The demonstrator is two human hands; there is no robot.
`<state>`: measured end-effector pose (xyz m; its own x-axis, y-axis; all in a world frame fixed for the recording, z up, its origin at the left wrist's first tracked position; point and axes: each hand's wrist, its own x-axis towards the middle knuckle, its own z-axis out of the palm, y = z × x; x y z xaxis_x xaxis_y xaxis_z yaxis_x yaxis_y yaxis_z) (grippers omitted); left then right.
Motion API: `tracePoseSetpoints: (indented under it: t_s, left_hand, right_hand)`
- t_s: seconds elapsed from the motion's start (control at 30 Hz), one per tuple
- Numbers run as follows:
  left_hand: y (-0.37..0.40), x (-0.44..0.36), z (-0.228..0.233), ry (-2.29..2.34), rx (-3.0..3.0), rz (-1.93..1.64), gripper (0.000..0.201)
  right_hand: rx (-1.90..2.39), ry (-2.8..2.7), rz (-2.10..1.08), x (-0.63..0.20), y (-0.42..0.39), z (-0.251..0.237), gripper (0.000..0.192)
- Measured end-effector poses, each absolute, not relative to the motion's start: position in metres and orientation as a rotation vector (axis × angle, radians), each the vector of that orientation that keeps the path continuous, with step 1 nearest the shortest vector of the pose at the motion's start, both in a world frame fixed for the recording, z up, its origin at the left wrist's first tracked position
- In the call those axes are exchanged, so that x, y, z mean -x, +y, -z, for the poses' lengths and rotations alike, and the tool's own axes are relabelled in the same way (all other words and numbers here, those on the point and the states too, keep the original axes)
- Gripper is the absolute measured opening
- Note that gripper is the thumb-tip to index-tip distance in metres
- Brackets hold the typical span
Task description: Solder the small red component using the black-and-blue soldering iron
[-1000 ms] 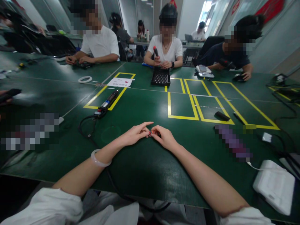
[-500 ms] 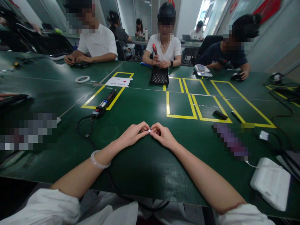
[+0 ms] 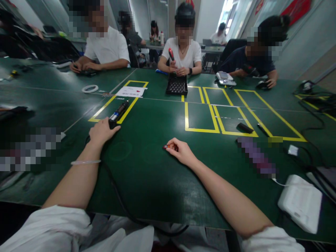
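Note:
My left hand (image 3: 101, 131) lies over the cable end of a black electric screwdriver (image 3: 119, 111) with a blue and silver band. Its thumb stretches along the near right side; the other fingers are partly hidden behind the tool, which lies on the green table with its tip pointing away from me. My right hand (image 3: 180, 150) rests at the middle of the table, thumb and fingers pinched on a small red-and-dark piece (image 3: 165, 147) that pokes out to the left. Its exact kind is too small to make out.
Yellow tape frames (image 3: 202, 131) mark the table. A black tray (image 3: 177, 85) stands before a co-worker opposite, who holds a red-handled tool (image 3: 171, 55). To my right are a black block (image 3: 245, 128), a blurred-out phone-shaped thing (image 3: 256, 155) and a white box (image 3: 300, 203).
My left hand has left my right hand and moved forward and left onto the electric screwdriver. My right hand stays in place, its small piece now in plainer view. The screwdriver has hardly moved.

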<state>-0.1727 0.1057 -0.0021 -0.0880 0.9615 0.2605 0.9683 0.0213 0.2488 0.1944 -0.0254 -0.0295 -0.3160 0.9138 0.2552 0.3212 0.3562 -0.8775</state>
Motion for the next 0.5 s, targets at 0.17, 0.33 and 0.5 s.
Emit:
tracePoseSetpoints:
  t_s: [0.17, 0.33, 0.5]
  left_hand:
    - [0.121, 0.193, 0.010, -2.291, 2.149, 0.542, 0.065]
    - [0.116, 0.174, -0.002, -2.291, 2.170, 0.278, 0.062]
    - [0.095, 0.137, -0.007, -2.251, 2.164, 0.265, 0.065]
  right_hand:
    - [1.120, -1.834, -0.931, -0.195, -0.025, 0.029, 0.010]
    - [1.123, -1.815, -0.936, -0.195, -0.025, 0.030, 0.011]
    - [1.154, -1.803, -0.933, -0.195, -0.025, 0.029, 0.013]
